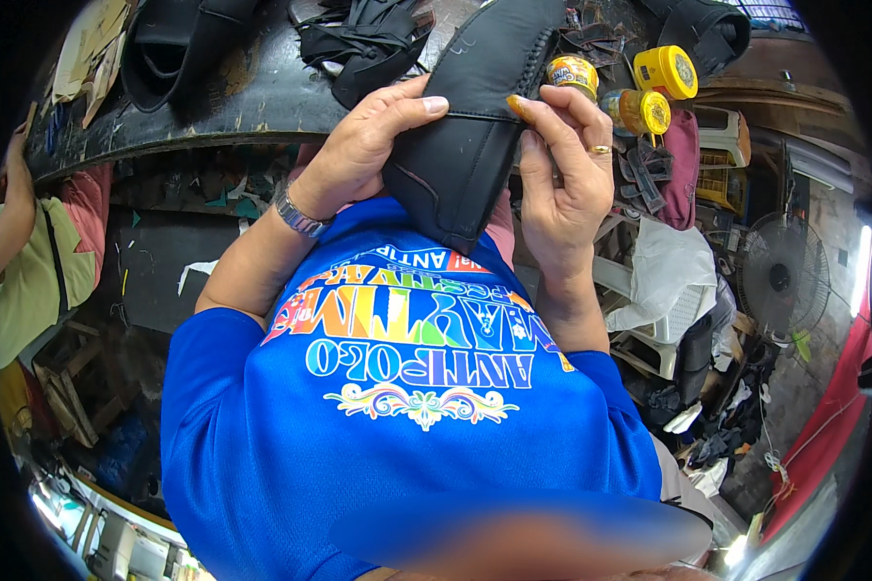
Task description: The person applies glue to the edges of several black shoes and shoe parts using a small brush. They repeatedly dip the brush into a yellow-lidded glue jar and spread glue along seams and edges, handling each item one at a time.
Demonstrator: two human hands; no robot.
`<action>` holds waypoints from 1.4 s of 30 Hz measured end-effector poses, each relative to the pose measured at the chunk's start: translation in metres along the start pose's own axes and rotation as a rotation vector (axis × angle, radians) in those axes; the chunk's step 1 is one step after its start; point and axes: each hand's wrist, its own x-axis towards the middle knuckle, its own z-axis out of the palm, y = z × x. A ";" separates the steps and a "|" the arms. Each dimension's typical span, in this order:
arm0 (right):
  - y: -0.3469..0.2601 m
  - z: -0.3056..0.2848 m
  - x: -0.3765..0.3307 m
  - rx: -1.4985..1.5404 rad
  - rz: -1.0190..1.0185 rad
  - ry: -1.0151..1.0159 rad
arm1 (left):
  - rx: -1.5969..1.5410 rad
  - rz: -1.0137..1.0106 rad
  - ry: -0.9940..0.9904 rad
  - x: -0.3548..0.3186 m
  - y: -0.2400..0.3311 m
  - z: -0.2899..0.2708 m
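Note:
A black shoe upper (465, 145) with a stitched seam and a lighter mark near its top lies across my lap and the table's edge. My left hand (383, 131) grips its left side, thumb on top and the other fingers partly hidden beneath. At the upper's right edge is my right hand (564, 155), its index finger reaching to the cross seam. That fingertip is coated with something amber, which looks like glue. Thumb and index stand apart, and the remaining fingers are bent.
Yellow-lidded jars (639, 111) and a yellow tub (665, 73) stand right of the upper on the dark table (233, 107). Black straps (363, 44) and another black shoe (179, 48) lie farther left. A fan (783, 276) and white plastic chair (664, 320) are at right; another person (48, 242) sits left.

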 end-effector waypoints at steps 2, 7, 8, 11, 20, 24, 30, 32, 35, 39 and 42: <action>0.000 0.000 0.000 -0.009 0.003 -0.001 | -0.001 0.001 -0.012 0.000 0.000 -0.001; -0.001 0.000 0.001 -0.039 0.001 -0.003 | 0.025 0.007 -0.043 0.001 -0.001 -0.002; -0.001 0.000 0.002 -0.041 0.008 -0.003 | 0.029 0.008 -0.043 0.001 -0.001 -0.002; 0.001 0.000 0.003 -0.068 -0.078 -0.009 | 0.039 0.008 -0.051 0.001 -0.001 -0.002; -0.001 0.001 0.002 -0.026 0.012 -0.012 | 0.055 0.007 -0.035 0.000 -0.002 -0.001; -0.002 0.001 0.002 -0.049 0.017 -0.029 | 0.043 0.019 -0.052 0.000 -0.002 -0.001; -0.001 0.003 0.002 -0.083 0.005 -0.039 | 0.060 0.010 0.002 0.001 -0.004 -0.001; -0.001 0.004 0.002 -0.084 -0.004 -0.037 | 0.128 -0.014 0.000 0.001 -0.002 -0.003; -0.002 0.004 0.001 -0.104 -0.010 -0.042 | 0.153 -0.021 -0.001 0.001 -0.001 -0.005; -0.003 0.004 0.000 -0.138 -0.054 -0.048 | 0.130 -0.018 -0.007 0.001 -0.001 -0.005; -0.003 0.005 -0.002 -0.120 -0.062 -0.058 | 0.107 -0.001 -0.016 0.002 0.000 -0.006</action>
